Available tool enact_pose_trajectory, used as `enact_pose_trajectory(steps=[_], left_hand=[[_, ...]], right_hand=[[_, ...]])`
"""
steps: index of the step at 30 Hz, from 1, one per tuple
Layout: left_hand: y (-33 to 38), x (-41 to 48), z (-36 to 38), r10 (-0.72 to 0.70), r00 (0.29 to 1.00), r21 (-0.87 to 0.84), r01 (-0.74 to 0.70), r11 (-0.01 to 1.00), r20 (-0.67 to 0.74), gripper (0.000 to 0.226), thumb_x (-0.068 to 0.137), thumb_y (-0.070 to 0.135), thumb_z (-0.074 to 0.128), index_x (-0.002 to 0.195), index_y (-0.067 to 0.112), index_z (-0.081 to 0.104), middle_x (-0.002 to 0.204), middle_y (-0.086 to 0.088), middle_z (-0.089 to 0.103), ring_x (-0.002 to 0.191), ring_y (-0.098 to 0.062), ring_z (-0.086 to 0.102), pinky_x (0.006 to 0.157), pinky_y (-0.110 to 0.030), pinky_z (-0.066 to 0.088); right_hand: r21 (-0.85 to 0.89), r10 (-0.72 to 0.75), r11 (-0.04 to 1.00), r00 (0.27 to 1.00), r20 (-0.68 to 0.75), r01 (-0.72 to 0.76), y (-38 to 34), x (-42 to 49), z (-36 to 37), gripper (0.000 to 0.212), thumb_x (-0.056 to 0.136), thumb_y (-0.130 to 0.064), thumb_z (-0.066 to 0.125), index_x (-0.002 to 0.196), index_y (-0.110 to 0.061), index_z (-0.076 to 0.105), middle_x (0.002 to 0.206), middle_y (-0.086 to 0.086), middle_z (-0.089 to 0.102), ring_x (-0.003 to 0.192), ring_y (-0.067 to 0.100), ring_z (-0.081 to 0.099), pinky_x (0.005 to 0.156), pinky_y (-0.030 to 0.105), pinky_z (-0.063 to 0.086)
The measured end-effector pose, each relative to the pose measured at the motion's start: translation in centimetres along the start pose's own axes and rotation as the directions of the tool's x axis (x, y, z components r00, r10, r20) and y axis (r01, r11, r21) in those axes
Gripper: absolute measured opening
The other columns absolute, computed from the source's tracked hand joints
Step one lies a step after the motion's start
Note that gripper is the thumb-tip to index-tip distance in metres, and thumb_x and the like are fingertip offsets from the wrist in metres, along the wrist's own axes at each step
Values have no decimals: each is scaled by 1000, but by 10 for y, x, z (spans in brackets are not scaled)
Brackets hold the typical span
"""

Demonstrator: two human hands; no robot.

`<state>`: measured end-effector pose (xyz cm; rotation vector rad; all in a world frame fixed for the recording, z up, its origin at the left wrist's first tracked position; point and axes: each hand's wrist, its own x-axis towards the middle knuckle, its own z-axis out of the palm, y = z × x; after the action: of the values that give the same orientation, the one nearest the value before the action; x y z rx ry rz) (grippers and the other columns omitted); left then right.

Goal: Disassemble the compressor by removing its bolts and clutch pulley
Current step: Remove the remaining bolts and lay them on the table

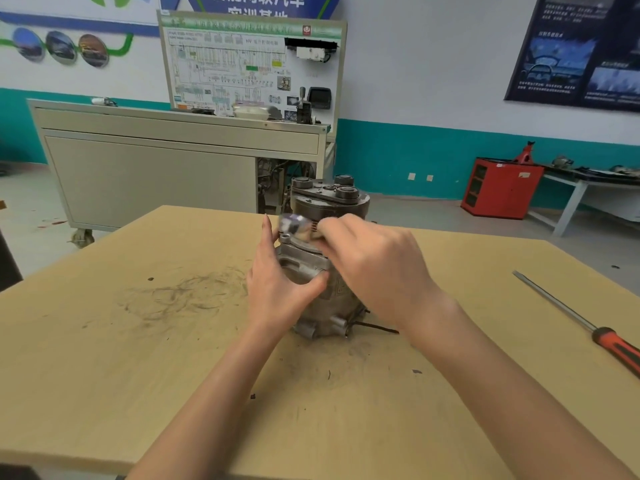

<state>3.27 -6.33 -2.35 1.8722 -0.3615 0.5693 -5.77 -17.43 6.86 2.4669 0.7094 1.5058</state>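
Compressor [325,317] sits approx mid-table on the wooden table [121,358], lying w/ its clutch pulley [329,199] end pointing away from the person and its ported end nearest the camera. A thin dark wire pokes out from under it on the right.

Left hand [277,289] grasps the compressor body from the left side: thumb pressed across the housing, fingers running straight up along the far-left edge. Right hand [374,258] is over the top of the housing, fingers curled round a shiny metal tool [294,225]. The tool is motion-blurred, so can't tell what type it is or whether its tip is on a bolt; it's just above the housing's upper flange, close to the left fingertips.

Screwdriver [588,327] w/ red & black handle lies on the table's right side, well apart from the compressor, shaft pointing away.

Tabletop has dark scuff marks left of the compressor. Bkgd: grey bench cabinet [156,161] w/ a wiring-diagram board [249,64] on it, red cabinet [502,188] by the teal wall
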Motion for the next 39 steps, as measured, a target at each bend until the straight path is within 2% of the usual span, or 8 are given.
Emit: enact_pose_trajectory(steps=[11,15,20,22,25,30,36,39], left_hand=[[-5,1,2,-21,999,-203,29,979,44,123,51,76,70,148,46,2,146,5,40,131,-10,44,111,-33,34],[-2,-1,-1,-12,1000,-120,14,993,19,112,56,59,75,131,72,-7,144,17,38,130,-12,45,109,-53,34],[3,-2,-3,3,1000,-63,-2,998,25,116,55,72,66,143,52,-7,148,8,38,131,-17,44,108,-55,34],[3,-2,-3,7,1000,-32,-7,999,21,119,55,69,63,149,40,-4,148,7,39,130,-18,44,108,-55,33],[4,-1,-3,5,999,-28,-4,1000,37,121,53,67,61,151,35,-3,148,7,38,131,-19,43,109,-54,32],[5,-2,-4,-1,999,-20,2,1000,38,122,53,67,61,152,34,-3,148,8,37,130,-19,43,108,-55,32],[7,-3,-4,-12,999,-30,14,999,39,120,55,66,62,151,38,-3,146,11,38,128,-16,46,108,-54,33],[7,-3,-4,-14,999,-31,15,999,41,120,55,66,63,150,39,-4,147,11,38,128,-16,45,108,-54,33]], right_hand=[[-118,-50,992,996,-68,42,-15,-14,20,8,82,-2,62,79,-7,66,65,5,56,52,17,52,46,25,41],[0,21,1000,984,-179,-21,-6,-23,22,7,85,-5,65,78,-3,68,67,10,61,51,21,56,43,30,48],[315,87,949,974,-207,-18,13,-41,22,21,90,-15,57,87,1,70,88,13,70,76,22,67,67,28,56],[622,317,769,933,-169,-149,23,-53,23,18,92,-14,53,91,-2,67,96,8,70,89,21,67,81,28,54],[943,700,120,700,141,-311,38,-62,31,22,96,-9,38,88,-11,59,94,6,72,89,25,69,78,31,56],[735,569,-627,491,659,-260,76,-52,53,28,100,-8,26,87,-9,51,83,15,72,74,23,71,63,25,55],[642,479,-723,486,732,-254,91,-42,62,26,100,-12,32,86,-7,54,83,17,72,71,19,70,58,21,55],[828,665,-444,493,561,-343,95,-38,45,27,101,-17,36,88,-5,57,79,13,72,70,21,71,60,22,56]])
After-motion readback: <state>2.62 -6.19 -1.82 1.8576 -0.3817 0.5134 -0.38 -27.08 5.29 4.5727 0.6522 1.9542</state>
